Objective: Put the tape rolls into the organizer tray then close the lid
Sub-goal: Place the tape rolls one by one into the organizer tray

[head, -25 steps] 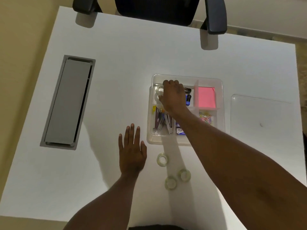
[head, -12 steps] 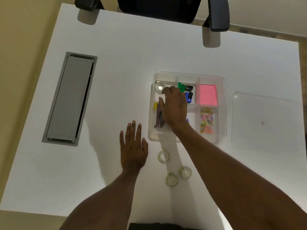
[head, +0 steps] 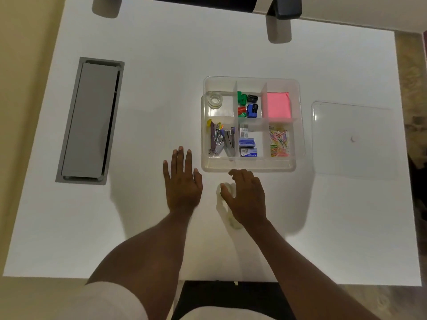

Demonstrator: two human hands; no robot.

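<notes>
Head view: we look down on a white desk (head: pixel 231 54) with both hands (head: pixel 182 181) in the lower centre of the frame.
Change, right hand: half a second ago we had the right hand (head: pixel 246 197) inside the organizer tray (head: pixel 298 125); it now sits below the tray's near wall, over the loose rolls on the desk.
Change, tray: one tape roll (head: pixel 215 99) lies alone in the upper-left compartment, clear of any hand. We read this as the first roll delivered.
Right hand fingers: spread and curled downward over a loose tape roll (head: pixel 225 187), the thumb touching its left edge. We cannot tell whether the grasp is closed yet; motion blur hides the contact.
Left hand: flat on the desk, palm down, fingers released and extended, holding nothing, left of the right hand and just below the tray's lower-left corner.
Remaining rolls: another roll (head: pixel 233 224) shows partly under the right wrist, blurred. Earlier pictures show three loose rolls; we see only two of them now, so the third is presumably hidden by the hand.
Lid (head: pixel 353 139): clear, lying flat on the desk to the right of the tray, apart from it, untouched.
Other compartments: sharpeners (head: pixel 248 105), pink notes (head: pixel 278 107), staplers (head: pixel 221 140), staple boxes (head: pixel 247 145) and paper clips (head: pixel 279 143).
Task meaning: we judge the task at an early stage, with the loose rolls to transfer and the lid not yet fitted.
</notes>
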